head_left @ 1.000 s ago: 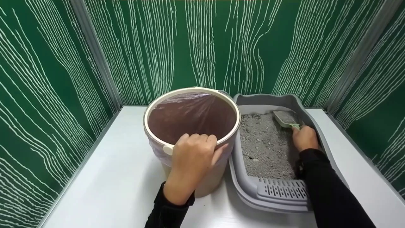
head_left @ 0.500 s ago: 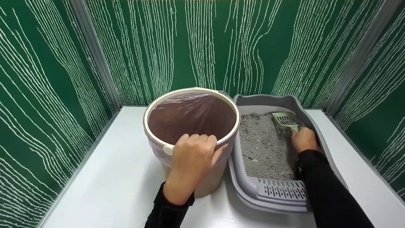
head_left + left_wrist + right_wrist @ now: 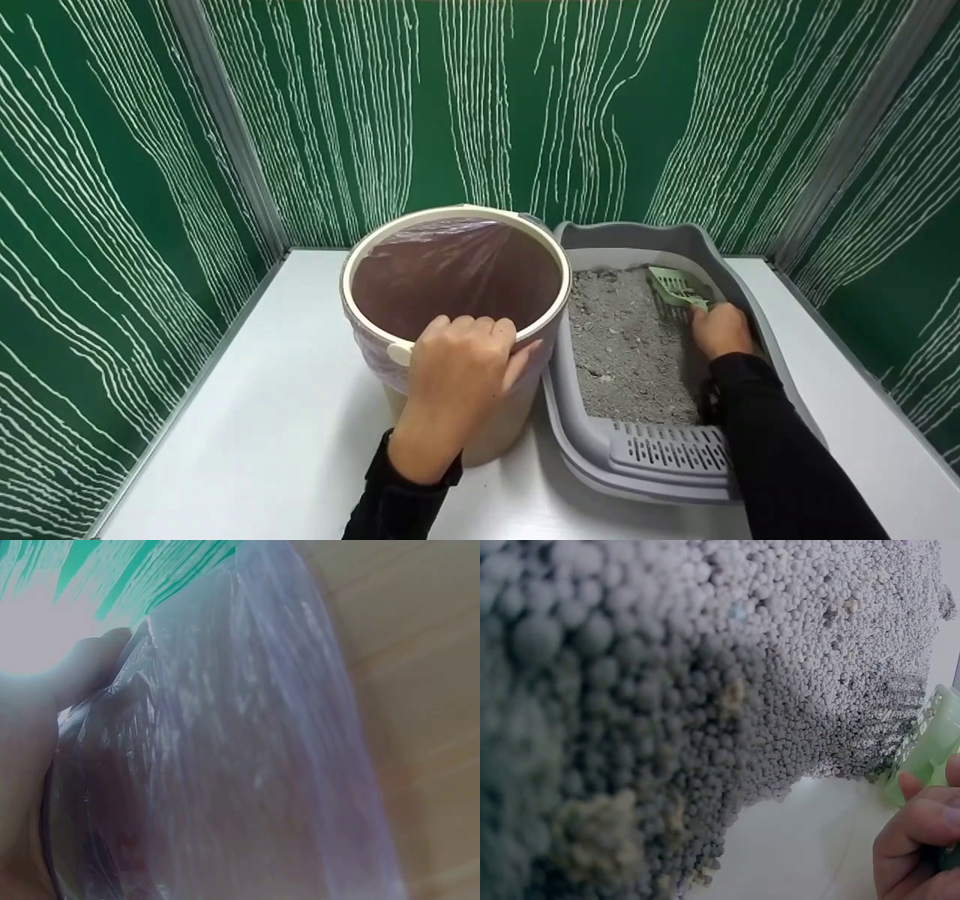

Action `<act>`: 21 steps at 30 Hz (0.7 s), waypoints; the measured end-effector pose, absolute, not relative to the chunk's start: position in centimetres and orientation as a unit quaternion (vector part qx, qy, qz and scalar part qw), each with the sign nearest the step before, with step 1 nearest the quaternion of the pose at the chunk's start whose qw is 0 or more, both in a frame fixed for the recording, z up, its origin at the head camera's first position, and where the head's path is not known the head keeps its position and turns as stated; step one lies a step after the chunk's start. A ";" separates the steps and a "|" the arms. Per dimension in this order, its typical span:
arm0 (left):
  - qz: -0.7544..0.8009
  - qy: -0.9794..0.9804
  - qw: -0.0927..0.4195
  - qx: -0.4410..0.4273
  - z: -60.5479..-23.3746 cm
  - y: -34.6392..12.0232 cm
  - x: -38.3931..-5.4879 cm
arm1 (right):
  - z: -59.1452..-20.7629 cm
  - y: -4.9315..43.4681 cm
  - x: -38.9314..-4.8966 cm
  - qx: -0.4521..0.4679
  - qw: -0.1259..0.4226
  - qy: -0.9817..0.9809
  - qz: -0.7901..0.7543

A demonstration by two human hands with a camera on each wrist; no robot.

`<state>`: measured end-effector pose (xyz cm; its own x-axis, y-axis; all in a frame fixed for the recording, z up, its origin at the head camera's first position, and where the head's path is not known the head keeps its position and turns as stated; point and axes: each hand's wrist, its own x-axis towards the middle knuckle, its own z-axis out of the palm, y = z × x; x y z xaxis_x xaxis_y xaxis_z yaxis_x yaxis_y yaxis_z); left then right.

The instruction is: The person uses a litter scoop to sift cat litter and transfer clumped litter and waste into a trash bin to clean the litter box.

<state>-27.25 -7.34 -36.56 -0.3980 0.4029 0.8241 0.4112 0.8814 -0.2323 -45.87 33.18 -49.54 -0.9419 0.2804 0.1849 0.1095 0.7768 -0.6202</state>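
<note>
Head view. Left hand (image 3: 459, 367) grips the near rim of a bin (image 3: 499, 431), fingers hooked over the edge; a clear liner (image 3: 457, 274) covers the bin's inside and folds down outside. Right hand (image 3: 722, 330) holds a green slotted scoop (image 3: 677, 287) by its handle, most of which is hidden in the fist. Scoop is over the far right part of a grey tray (image 3: 645, 469) of litter (image 3: 626, 345), close to the tray's right wall. Its long axis runs away from the right fist and slightly leftward, pan beyond the fingers. Key relation: bin opening lies to the left of the scoop, with a strip of litter and the tray's left wall between. Right hand is nearer the scoop; left is at the bin, well apart from it.

Left wrist view. Hand at the left edge, thumb against the liner; the other fingers' hold does not show here.

Right wrist view. Fingers curled at the right edge, scoop pan just beyond them, slots toward the litter. Contact between pan and grains: cannot tell. Pale tray floor shows bare beside the hand; a few beige clumps among the grains.
</note>
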 end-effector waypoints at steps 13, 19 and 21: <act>-0.014 -0.841 0.484 -0.243 -36.5 -7.3 -27.2 | -49.4 33.1 -45.7 -0.134 0.135 -0.922 0.338; -0.012 -0.843 0.481 -0.242 -36.4 -7.3 -27.1 | -49.4 32.9 -45.6 -0.111 0.184 -0.924 0.317; -0.011 -0.843 0.480 -0.241 -36.4 -7.3 -27.1 | -49.3 32.9 -45.5 -0.106 0.194 -0.924 0.313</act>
<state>-27.14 -7.29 -36.42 -0.4225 0.3965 0.8151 0.4172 0.8834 -0.2135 -45.52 32.86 -49.26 -0.9023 0.3172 0.2920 0.0741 0.7813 -0.6197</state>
